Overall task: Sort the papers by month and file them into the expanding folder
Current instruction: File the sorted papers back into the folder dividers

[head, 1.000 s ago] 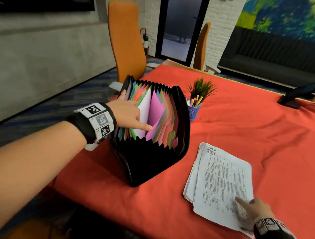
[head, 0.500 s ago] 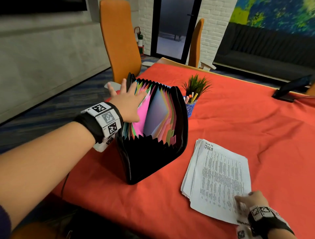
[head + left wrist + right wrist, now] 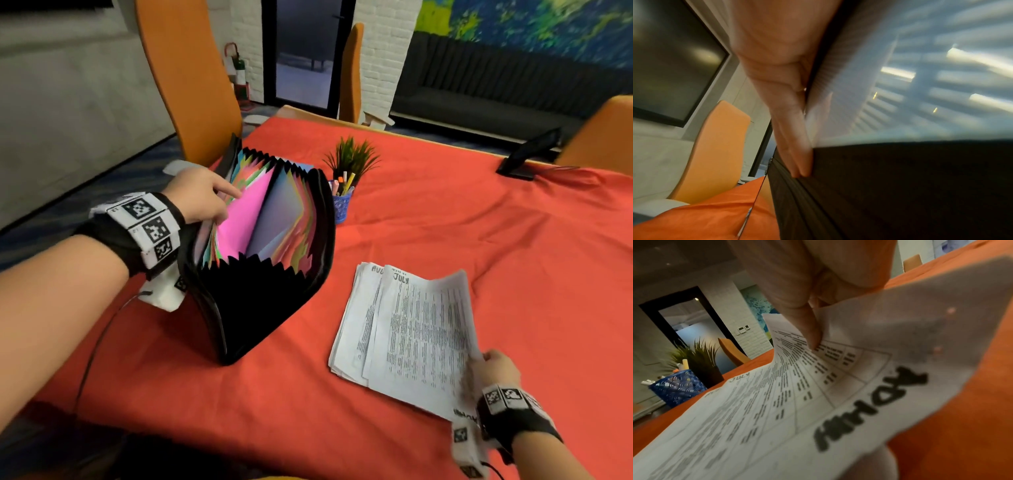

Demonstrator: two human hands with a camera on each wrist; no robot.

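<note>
A black expanding folder (image 3: 260,308) stands open on the red tablecloth, its coloured dividers fanned out. My left hand (image 3: 202,197) grips the near-left dividers (image 3: 239,222) and holds them back, leaving a gap by the pink one; in the left wrist view its fingers (image 3: 797,155) lie along the folder's edge (image 3: 900,186). A stack of printed papers (image 3: 356,318) lies to the right. My right hand (image 3: 493,370) pinches the near right corner of the top sheet marked JULY (image 3: 424,335) and lifts that side; its thumb (image 3: 809,331) presses on the sheet (image 3: 777,410).
A blue mesh pen holder (image 3: 340,202) and a small potted plant (image 3: 352,161) stand just behind the folder. Orange chairs (image 3: 185,78) surround the table. A dark tablet on a stand (image 3: 527,154) sits at the far right edge.
My left hand went from flat on the dividers to gripping them and pulling them back. My right hand took hold of the July sheet's corner and lifted it, uncovering the sheet below.
</note>
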